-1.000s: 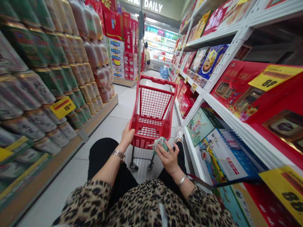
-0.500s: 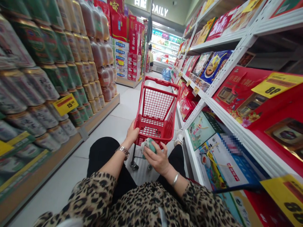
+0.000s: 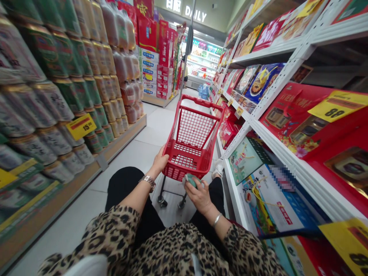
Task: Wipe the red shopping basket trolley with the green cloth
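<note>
A red shopping cart (image 3: 189,142) with a mesh basket stands close in front of my knees, and nothing lies in the part of its basket that shows. My left hand (image 3: 160,161) is closed round the basket's left side near the front corner. A crumpled green-and-white cloth (image 3: 191,179) is in my right hand (image 3: 199,194), whose fingers press it at the basket's near lower edge. Part of the cloth is hidden behind those fingers. Below the basket, the cart's grey legs and small wheels (image 3: 161,201) rest on the floor.
Stacked drink cans (image 3: 43,96) on a low wooden platform (image 3: 120,136) line the left. White shelves (image 3: 247,126) with boxed gifts run close along the right. Pale floor tiles (image 3: 153,124) stretch ahead between them towards a lit fridge (image 3: 202,57) and blue water bottles (image 3: 204,91).
My right hand has slid the cloth to the right along the basket's near edge. The cart has shifted slightly right in view, with my left hand still on its side.
</note>
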